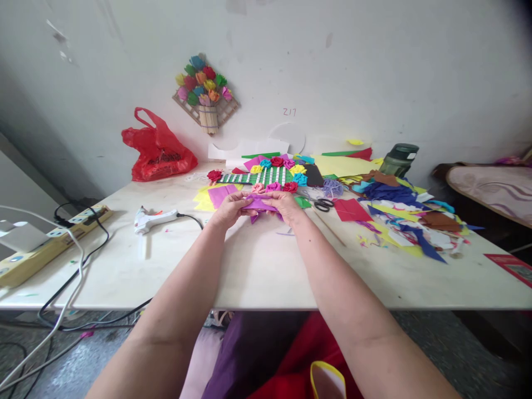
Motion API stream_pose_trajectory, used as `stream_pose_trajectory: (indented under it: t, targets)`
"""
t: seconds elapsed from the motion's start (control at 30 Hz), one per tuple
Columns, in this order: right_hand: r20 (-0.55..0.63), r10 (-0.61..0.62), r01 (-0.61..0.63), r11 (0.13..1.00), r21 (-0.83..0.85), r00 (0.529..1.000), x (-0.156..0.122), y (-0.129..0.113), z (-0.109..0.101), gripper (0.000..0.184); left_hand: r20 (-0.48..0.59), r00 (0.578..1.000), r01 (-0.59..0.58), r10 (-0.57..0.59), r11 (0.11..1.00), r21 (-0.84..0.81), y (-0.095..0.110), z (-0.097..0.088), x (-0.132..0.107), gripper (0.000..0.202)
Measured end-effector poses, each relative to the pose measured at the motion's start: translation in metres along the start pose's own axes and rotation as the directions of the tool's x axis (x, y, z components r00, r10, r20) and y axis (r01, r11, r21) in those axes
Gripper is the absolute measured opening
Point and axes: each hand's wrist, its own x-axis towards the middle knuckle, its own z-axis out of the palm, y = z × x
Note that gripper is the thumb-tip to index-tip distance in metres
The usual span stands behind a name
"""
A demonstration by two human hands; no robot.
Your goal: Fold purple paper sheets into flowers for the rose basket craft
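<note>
Both hands meet over the middle of the table, pinching a piece of purple crepe paper (258, 203) between them. My left hand (231, 209) is closed on its left side, with the thumb on top. Closed on the right side is my right hand (285, 205), its fingertips partly hidden under the paper. Just beyond the hands lies a green guitar-shaped craft (268, 176) with white strips, edged by colourful paper roses (277, 161). Purple and yellow sheets (204, 198) lie beside my left hand. Black-handled scissors (323, 205) and a thin wooden stick (328, 228) are right of my right hand.
On the left are a white glue gun (154, 220), a power strip (54, 244) with trailing cables, and a red plastic bag (160, 149). Paper scraps (399, 205) are heaped on the right, near a dark green bottle (398, 160). The table's front edge (266, 308) runs before me.
</note>
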Motion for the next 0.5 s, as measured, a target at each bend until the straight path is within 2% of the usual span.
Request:
stream_pose_trajectory:
  t: [0.5]
  targets:
    - [0.015, -0.024, 0.024, 1.0, -0.002, 1.0, 0.0009, 0.0004, -0.0022, 0.021, -0.033, 0.999, -0.001, 0.0, 0.999, -0.036, -0.0005, -0.0027, -0.0004, 0.023]
